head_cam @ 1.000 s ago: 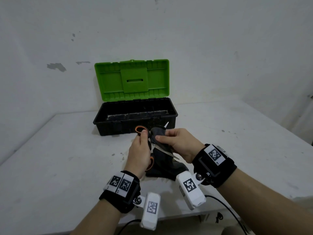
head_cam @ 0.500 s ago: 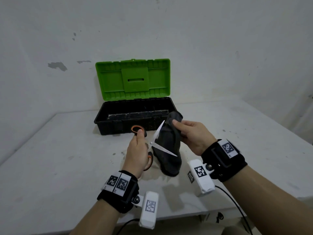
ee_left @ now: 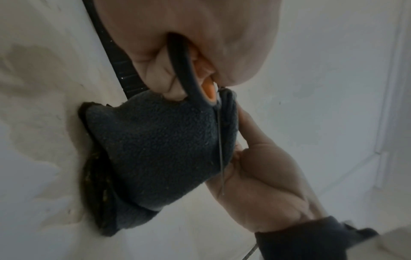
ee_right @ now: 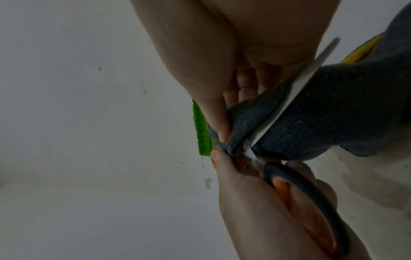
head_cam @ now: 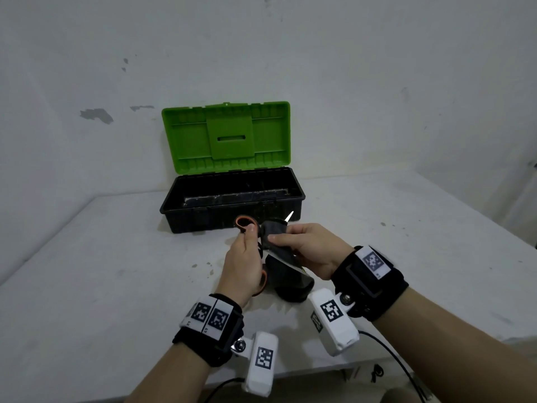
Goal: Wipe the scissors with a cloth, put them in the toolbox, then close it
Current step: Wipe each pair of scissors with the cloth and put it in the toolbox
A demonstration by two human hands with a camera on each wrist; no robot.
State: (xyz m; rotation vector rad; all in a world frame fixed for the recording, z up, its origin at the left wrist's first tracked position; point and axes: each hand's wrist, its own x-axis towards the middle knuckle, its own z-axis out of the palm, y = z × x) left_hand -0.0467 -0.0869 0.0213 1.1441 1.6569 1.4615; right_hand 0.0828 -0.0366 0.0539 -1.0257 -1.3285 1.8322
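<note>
My left hand (head_cam: 247,257) grips the orange-and-black handles of the scissors (head_cam: 244,223), whose blades are spread apart. One blade tip (head_cam: 289,217) pokes up past the cloth. My right hand (head_cam: 305,248) pinches the dark grey cloth (head_cam: 279,237) around the upper blade close to the pivot. The rest of the cloth (ee_left: 155,149) hangs down onto the table. In the right wrist view the bare lower blade (ee_right: 295,98) lies across the cloth (ee_right: 333,112). Just behind my hands stands the toolbox (head_cam: 232,205), black with a green lid (head_cam: 226,138) raised upright.
The white table (head_cam: 101,271) meets white walls at the back and left. Its front edge runs just beneath my wrists, with cables (head_cam: 377,376) hanging below. Bare tabletop lies left and right of the toolbox.
My right hand slid the cloth out toward the blade tip half a second ago, then came back down to the pivot. The left hand kept hold of the handles.
</note>
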